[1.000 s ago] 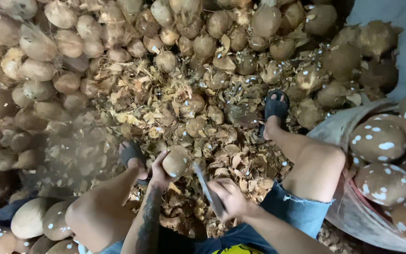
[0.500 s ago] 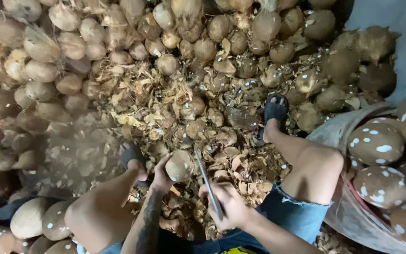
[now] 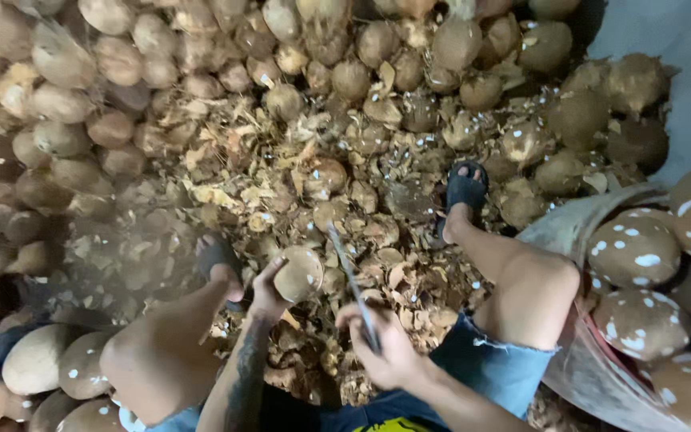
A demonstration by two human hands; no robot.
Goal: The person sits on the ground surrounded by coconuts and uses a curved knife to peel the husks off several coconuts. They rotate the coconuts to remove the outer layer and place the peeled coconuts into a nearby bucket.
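While heaped brown coconuts (image 3: pixel 81 96) ring a littered patch of husk chips (image 3: pixel 281 176) between the person's feet, the left hand (image 3: pixel 269 288) clasps a peeled coconut (image 3: pixel 299 274) low at centre, and the right hand (image 3: pixel 385 352) clenches a knife (image 3: pixel 349 276) just beside it.

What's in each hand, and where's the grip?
Left hand cups a small brown coconut from its left side. Right hand grips a long blade at its handle end.

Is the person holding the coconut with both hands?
No, only the left hand holds the coconut; the right hand grips a knife.
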